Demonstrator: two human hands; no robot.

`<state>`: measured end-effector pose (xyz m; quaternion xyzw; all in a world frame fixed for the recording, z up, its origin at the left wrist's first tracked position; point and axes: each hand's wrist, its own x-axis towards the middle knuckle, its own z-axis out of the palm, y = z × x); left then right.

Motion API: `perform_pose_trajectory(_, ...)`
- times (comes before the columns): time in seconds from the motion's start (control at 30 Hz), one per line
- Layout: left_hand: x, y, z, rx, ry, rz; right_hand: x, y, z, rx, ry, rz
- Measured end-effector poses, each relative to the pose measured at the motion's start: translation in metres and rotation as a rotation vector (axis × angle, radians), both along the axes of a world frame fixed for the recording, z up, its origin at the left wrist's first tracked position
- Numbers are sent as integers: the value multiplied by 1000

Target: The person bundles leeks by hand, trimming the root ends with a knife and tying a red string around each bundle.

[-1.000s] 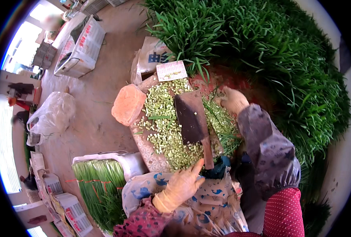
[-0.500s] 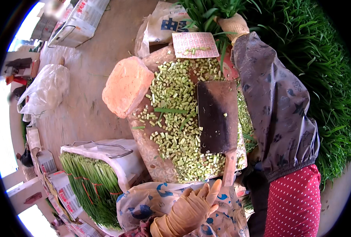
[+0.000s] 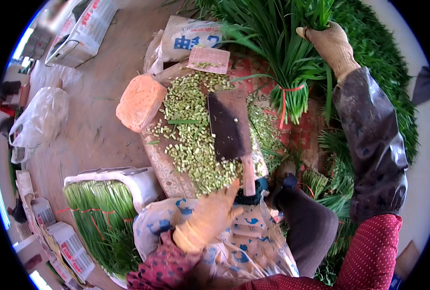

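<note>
My right hand (image 3: 332,46), in a tan work glove, grips a bunch of garlic chives (image 3: 285,60) by its leaves. An orange band ties the bunch, and its pale stem ends hang down right of the board. My left hand (image 3: 207,217), gloved in tan and slightly blurred, is over my lap with fingers stretched out and nothing in them. Just above it a cleaver (image 3: 228,130) lies flat on the cutting board (image 3: 159,166), wooden handle toward me. Chopped chive stems (image 3: 181,154) cover much of the board.
A pinkish-orange block (image 3: 140,102) sits at the board's left edge, and a pink printed card (image 3: 209,59) at its far end. Lower left stands a white crate (image 3: 149,186) of banded chives. A large chive heap (image 3: 381,92) lies right; a plastic bag (image 3: 41,113) lies left.
My right hand has come up from the chive heap, bringing the banded bunch into full view. My left hand stays over my lap. The view has shifted, so the board sits further left.
</note>
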<state>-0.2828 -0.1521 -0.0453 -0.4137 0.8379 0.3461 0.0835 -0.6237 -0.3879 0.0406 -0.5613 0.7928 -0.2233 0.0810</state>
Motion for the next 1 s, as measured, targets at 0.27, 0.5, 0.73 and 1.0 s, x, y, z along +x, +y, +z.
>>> perform_pose_trajectory(0.27,-35,-9,-3,60,671,240,85,149,185,26,70,91)
perform_pose_trajectory(0.5,-89,-7,69,593,1644,873,233,185,225,212,493,287)
perform_pose_trajectory(0.73,56,-15,22,847,1817,1275,139,219,211,-302,-725,588)
perform_pose_trajectory(1.0,40,-36,-57,737,1904,1524,96,274,-1,417,-401,208)
